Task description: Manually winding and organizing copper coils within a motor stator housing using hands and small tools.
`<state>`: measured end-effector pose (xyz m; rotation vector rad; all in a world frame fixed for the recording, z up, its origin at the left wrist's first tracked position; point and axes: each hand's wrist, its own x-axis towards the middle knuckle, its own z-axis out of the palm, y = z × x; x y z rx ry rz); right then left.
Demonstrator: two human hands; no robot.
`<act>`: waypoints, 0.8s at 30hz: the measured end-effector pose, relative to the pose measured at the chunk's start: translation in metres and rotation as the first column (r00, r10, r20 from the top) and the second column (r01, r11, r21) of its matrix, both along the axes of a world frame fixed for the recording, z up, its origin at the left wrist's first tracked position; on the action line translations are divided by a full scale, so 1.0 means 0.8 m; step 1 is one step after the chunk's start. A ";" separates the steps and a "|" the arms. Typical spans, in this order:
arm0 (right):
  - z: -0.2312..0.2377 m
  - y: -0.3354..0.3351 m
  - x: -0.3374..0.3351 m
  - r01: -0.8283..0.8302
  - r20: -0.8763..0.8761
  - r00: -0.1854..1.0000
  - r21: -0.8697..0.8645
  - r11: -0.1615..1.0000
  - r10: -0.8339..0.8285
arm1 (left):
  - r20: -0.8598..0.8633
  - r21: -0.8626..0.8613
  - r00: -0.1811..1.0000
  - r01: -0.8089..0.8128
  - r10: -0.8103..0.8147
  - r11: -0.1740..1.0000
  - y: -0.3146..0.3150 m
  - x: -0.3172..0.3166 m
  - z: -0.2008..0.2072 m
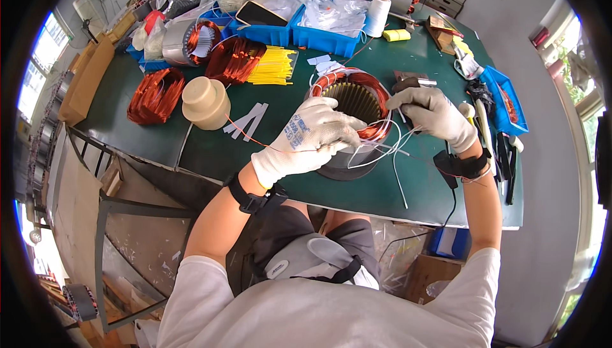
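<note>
A motor stator (347,168) stands upright on the green table in front of me, copper windings (377,132) ringing its slotted bore. White sleeved lead wires (400,150) trail from its front right side. My left hand (312,132), in a white glove, lies over the stator's left front rim. Its fingers are curled, with the tips near the leads; what they pinch is hidden. Just right of the rim, my gloved right hand (433,113) has thumb and fingers pressed together on something too small to make out. A thin red thread (245,132) runs from a cream spool-like holder (205,102) to my left hand.
Copper coil bundles (155,96), yellow strips (271,65) and another stator (182,45) lie at the left. Blue bins (326,41), a phone (261,13) and a white thread cone (377,16) stand behind. Tools (507,163) and a blue tray (503,99) line the right edge.
</note>
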<state>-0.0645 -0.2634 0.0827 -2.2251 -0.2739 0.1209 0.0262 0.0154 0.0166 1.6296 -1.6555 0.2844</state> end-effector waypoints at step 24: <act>0.029 0.017 -0.049 0.342 -0.468 0.882 0.562 0.753 -0.051 | -0.048 0.012 0.999 0.024 -0.024 1.000 0.001 0.000 0.000</act>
